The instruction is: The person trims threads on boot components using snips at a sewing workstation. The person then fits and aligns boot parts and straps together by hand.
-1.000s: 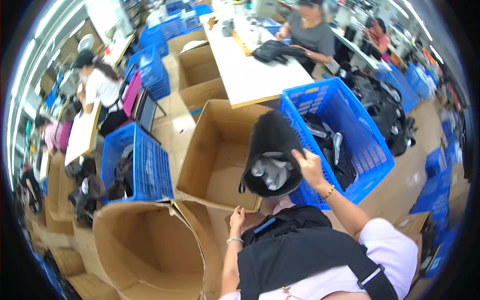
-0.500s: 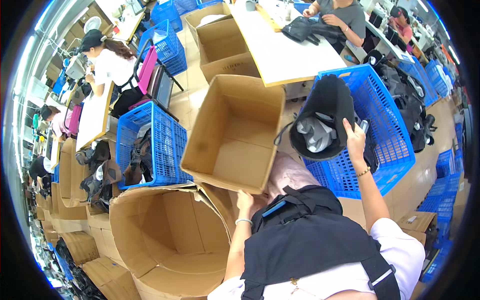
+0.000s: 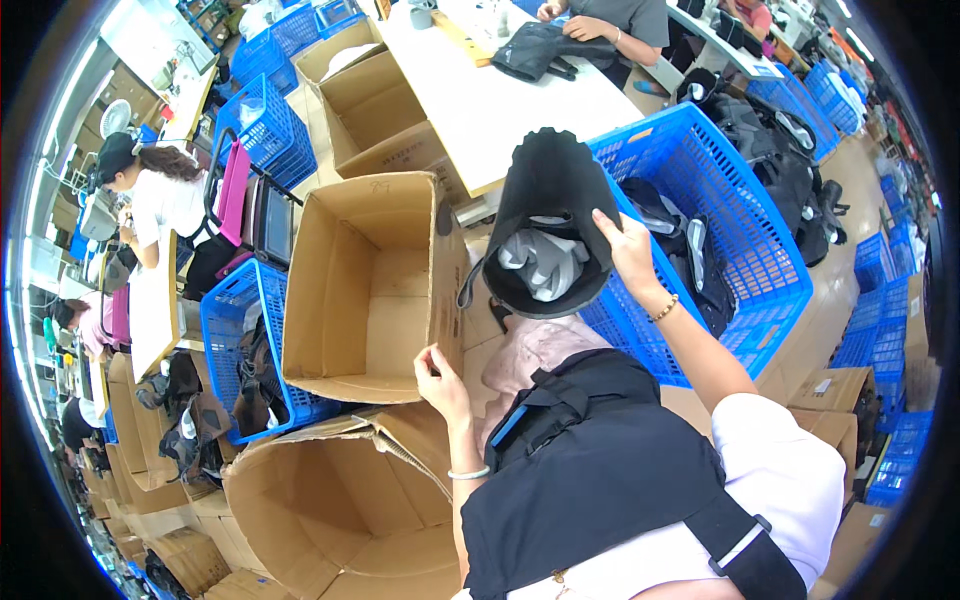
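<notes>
My right hand (image 3: pixel 630 252) grips the rim of a black tubular fabric piece (image 3: pixel 548 180), thumb on the outside near its open end. Crumpled grey lining (image 3: pixel 545 262) shows inside that opening, and a small strap loop hangs from its left side. The piece is held up above my lap, by the left edge of a blue plastic basket (image 3: pixel 770 290). Next to the near right corner of an upright cardboard box (image 3: pixel 372 320), my left hand (image 3: pixel 443 385) has its fingers loosely bent and apart, with nothing visible in them. Whether it still touches the box cannot be made out.
Dark fabric pieces (image 3: pixel 690 240) lie in the right basket. A larger open carton (image 3: pixel 330 500) stands near left, beyond it another blue basket (image 3: pixel 235 330) with dark items. Ahead is a white table (image 3: pixel 480 110), where a person handles a black glove (image 3: pixel 535 50). Other people sit at left.
The black piece has moved left, away from over the basket, with my right hand. My left hand has loosened from the box's edge. The whole view has turned, shifting the surroundings left.
</notes>
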### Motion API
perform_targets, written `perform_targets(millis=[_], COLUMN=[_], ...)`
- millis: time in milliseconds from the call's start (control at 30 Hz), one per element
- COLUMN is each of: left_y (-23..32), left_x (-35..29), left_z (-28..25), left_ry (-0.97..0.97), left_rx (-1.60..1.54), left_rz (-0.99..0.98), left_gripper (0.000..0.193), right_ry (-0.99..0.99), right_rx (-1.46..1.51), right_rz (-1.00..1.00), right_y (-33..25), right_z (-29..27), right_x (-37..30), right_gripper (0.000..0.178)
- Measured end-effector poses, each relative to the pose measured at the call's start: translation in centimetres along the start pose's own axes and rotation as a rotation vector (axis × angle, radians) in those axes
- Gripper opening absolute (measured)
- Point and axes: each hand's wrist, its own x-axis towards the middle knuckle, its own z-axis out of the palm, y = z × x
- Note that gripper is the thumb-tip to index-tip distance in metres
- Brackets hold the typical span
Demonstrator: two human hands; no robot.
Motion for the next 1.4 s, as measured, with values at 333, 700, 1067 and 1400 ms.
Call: perform_targets(millis=[333,700,1067,1400], left_y=[18.8,22.7,21.6,20.6], left_x=[12.1,20.9,29.4,35.7], left_z=[10.1,23.7,31.9,36.1], left_ry=[-0.449,-0.582,-0.960,-1.197], left_rx=[-0.798,-0.738,-0.961,-1.304], left_rz=[-0.354,-0.453,-0.752,-0.824], left_gripper=[0.014,0.015,0.038,0.038], right_ry=[-0.032,-0.277,-0.380,-0.349], right_rx=[0.062,-0.478,-0.512,-0.377], right_rz=[0.111,-0.558,-0.279,0.122], right_y=[2.5,12.0,15.7,3.9], right_z=[2.5,2.0,4.8,9.4], right_x=[17.5,29.9,34.1,37.8], right_gripper=[0.031,0.057,0.057,0.022])
